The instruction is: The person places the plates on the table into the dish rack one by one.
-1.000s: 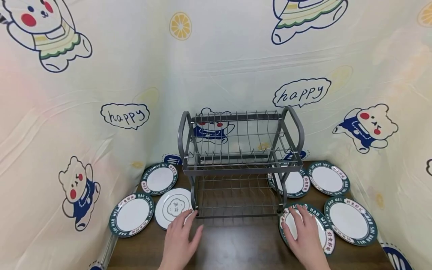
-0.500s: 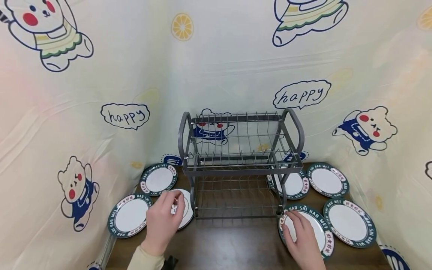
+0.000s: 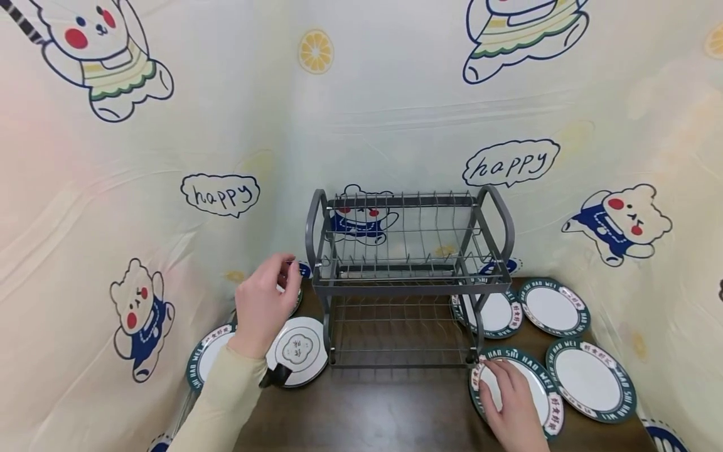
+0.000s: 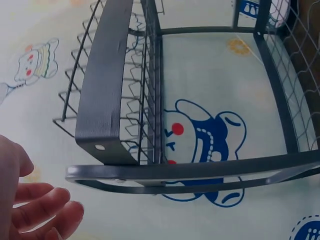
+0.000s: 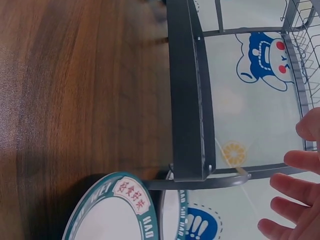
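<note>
My left hand (image 3: 262,307) is over the back-left green-rimmed plate (image 3: 297,302) and hides most of it. Its fingers are loosely bent and hold nothing; in the left wrist view the fingers (image 4: 47,207) hang beside the rack's end. A plate lying face down (image 3: 299,342) is near my left wrist, and another green-rimmed plate (image 3: 204,359) is partly behind the sleeve. My right hand (image 3: 513,402) lies over the front-right green-rimmed plate (image 3: 541,383), fingers relaxed; whether they touch it I cannot tell. A grey two-tier dish rack (image 3: 412,289) stands between the hands, bearing no plates.
On the right are more green-rimmed plates: one at the edge (image 3: 590,380), one at the back (image 3: 553,307), and one partly behind the rack's leg (image 3: 497,312). A printed cloth (image 3: 395,144) hangs behind and at both sides of the brown table (image 3: 384,408).
My left hand has risen from beside the face-down plate and moved left and away, to over the back-left plate. The right hand stays over its plate. The view has shifted slightly.
</note>
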A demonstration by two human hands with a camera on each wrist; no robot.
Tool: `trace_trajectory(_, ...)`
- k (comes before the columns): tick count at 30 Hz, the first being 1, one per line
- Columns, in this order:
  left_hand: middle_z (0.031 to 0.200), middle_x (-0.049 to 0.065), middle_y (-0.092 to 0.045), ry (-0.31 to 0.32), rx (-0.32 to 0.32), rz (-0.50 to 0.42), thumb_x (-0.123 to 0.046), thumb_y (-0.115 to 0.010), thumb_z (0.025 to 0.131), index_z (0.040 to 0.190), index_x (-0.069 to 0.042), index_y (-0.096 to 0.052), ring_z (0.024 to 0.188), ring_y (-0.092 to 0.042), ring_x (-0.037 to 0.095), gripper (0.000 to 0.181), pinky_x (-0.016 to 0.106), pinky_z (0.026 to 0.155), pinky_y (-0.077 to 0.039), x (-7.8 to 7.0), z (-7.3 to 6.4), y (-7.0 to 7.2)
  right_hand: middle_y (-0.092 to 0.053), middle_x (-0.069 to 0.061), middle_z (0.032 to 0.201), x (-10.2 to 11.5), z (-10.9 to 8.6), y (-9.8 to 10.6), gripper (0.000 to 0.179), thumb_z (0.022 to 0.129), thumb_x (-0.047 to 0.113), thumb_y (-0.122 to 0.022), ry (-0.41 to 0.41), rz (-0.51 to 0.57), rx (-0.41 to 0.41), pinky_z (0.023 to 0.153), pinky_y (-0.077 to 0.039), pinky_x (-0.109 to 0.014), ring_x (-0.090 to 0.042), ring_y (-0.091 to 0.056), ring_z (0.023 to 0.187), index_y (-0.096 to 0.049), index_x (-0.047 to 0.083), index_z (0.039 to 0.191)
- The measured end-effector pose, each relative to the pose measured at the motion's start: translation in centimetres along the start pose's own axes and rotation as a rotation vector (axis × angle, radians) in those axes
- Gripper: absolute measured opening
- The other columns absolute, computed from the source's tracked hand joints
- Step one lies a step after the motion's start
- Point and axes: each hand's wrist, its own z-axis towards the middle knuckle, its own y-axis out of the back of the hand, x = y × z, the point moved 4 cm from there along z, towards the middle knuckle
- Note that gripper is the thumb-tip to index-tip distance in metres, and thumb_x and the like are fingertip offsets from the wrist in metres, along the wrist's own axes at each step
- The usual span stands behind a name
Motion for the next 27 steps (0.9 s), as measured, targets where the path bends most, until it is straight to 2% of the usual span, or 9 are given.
trace_trajectory(4,0.081,0.01,-0.073,0.04,0.05,-0.009,-0.016,-0.061,0.102,0.101,-0.003,-0.071,0.062,-0.067,0.023,0.016,0.041,0.051,-0.052,0.4,1.6,-1.0,-0.063,-0.021,0.12,-0.2,0.0,-0.1,0.043,0.082,0.002,-0.078,-0.019,0.006,0.016,0.099,-0.037,-0.046,-0.041,-0.055,0.117,-0.065,-0.002,0.123)
trace_trajectory(8,0.081,0.01,-0.073,0.09,0.102,-0.009,-0.021,-0.062,0.103,0.104,-0.004,-0.071,0.063,-0.067,0.024,0.019,0.041,0.053,-0.053,0.6,2.4,-1.7,-0.064,-0.02,0.119,0.0,0.1,-0.1,0.042,0.082,0.002,-0.078,-0.011,0.014,0.009,0.105,-0.034,-0.035,-0.04,-0.056,0.117,-0.065,-0.002,0.123)
trace_trajectory(11,0.079,0.008,-0.071,0.119,0.134,-0.009,-0.024,-0.062,0.104,0.105,-0.005,-0.07,0.062,-0.066,0.023,0.021,0.038,0.052,-0.051,0.8,2.8,-2.4,-0.065,-0.019,0.118,0.1,0.2,0.0,0.042,0.082,0.001,-0.077,0.0,0.007,-0.007,0.102,-0.033,-0.031,-0.038,-0.057,0.114,-0.065,-0.002,0.122)
trace_trajectory(15,0.072,0.006,-0.066,0.141,0.158,-0.008,-0.025,-0.061,0.105,0.104,-0.005,-0.069,0.056,-0.057,0.021,0.022,0.035,0.05,-0.042,0.8,3.4,-3.0,-0.067,-0.018,0.117,0.3,0.2,0.0,0.041,0.083,0.001,-0.076,-0.015,-0.004,0.006,0.094,-0.039,-0.043,-0.036,-0.06,0.11,-0.065,-0.002,0.122)
trace_trajectory(18,0.067,0.005,-0.061,0.161,0.19,0.003,-0.027,-0.059,0.106,0.1,-0.004,-0.066,0.052,-0.05,0.022,0.025,0.034,0.048,-0.037,0.7,3.9,-3.5,-0.067,-0.018,0.117,0.2,0.1,0.0,0.04,0.084,0.002,-0.076,-0.038,-0.014,0.025,0.092,-0.041,-0.045,-0.036,-0.06,0.11,-0.065,-0.002,0.123)
trace_trajectory(23,0.064,0.006,-0.056,0.207,0.284,0.038,-0.034,-0.053,0.108,0.086,-0.007,-0.058,0.049,-0.048,0.022,0.035,0.033,0.045,-0.035,0.5,4.6,-4.1,-0.067,-0.019,0.116,0.0,0.0,-0.1,0.039,0.086,0.003,-0.075,-0.069,-0.024,0.046,0.09,-0.045,-0.05,-0.036,-0.061,0.109,-0.066,-0.003,0.123)
trace_trajectory(27,0.061,0.006,-0.052,0.215,0.338,0.073,-0.033,-0.05,0.11,0.077,-0.009,-0.051,0.048,-0.048,0.024,0.041,0.034,0.044,-0.036,0.3,4.7,-4.4,-0.066,-0.019,0.117,-0.3,-0.1,-0.3,0.037,0.089,0.005,-0.074,-0.099,-0.023,0.07,0.084,-0.052,-0.052,-0.033,-0.065,0.103,-0.067,-0.002,0.124)
